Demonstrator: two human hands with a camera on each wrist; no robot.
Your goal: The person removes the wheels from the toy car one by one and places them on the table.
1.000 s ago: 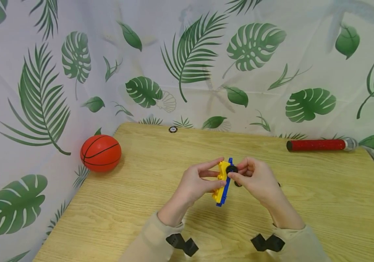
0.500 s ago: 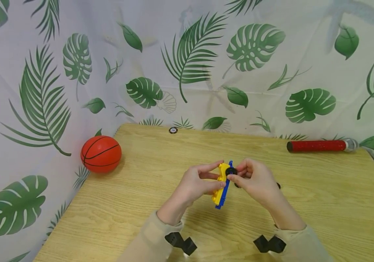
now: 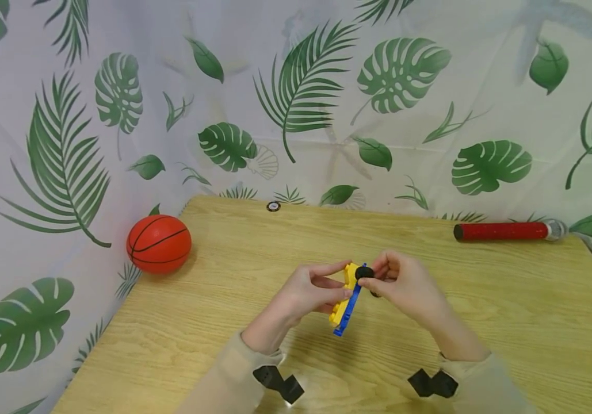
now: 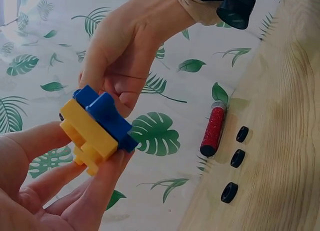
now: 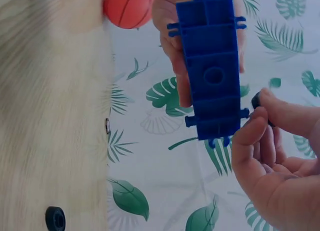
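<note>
My left hand [image 3: 306, 293] grips a toy car chassis [image 3: 344, 302], a yellow studded block body on a blue base. Seen from the right wrist, the blue underside [image 5: 212, 83] has small axle pegs sticking out at its sides. Between thumb and fingers, my right hand [image 3: 404, 284] pinches a black toy wheel [image 3: 364, 273] at the chassis's far end. That same wheel [image 5: 256, 100] sits close by one peg in the right wrist view; my fingers partly cover it, so I cannot tell if it is seated. The left wrist view shows the yellow studs [image 4: 85, 141] from one end.
Three loose black wheels [image 4: 237, 158] lie in a row on the wooden table [image 3: 213, 322]. At the back right is a red toy microphone [image 3: 505, 231]. A small orange basketball [image 3: 159, 244] stands at the left edge, and a round black-and-white disc [image 3: 273, 206] near the back edge.
The chassis has tilted more, its near end swinging down and left with my left hand. My right hand keeps its pinch on the wheel, almost in place.
</note>
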